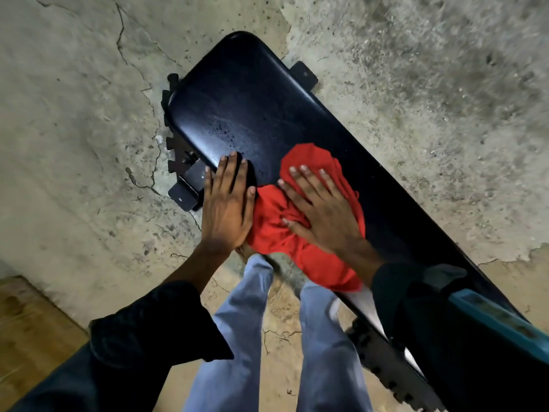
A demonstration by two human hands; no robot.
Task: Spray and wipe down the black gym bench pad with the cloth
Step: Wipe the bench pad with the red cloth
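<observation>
Bench pad: black, glossy, running from far left to near right over a cracked concrete floor; far rounded end bare, droplets near its left edge. Cloth: red, crumpled, on the pad's near-left edge, partly overhanging it. Right hand: flat, fingers spread, pressing on the cloth. Left hand: flat, fingers straight, on the pad edge just left of the cloth, touching it.

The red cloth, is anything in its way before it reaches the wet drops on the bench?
Nothing visible blocks it. The red cloth lies under the flat right hand, and the bench pad is bare up to the droplets. The left hand rests flat on the pad's near edge, beside that path.
</observation>
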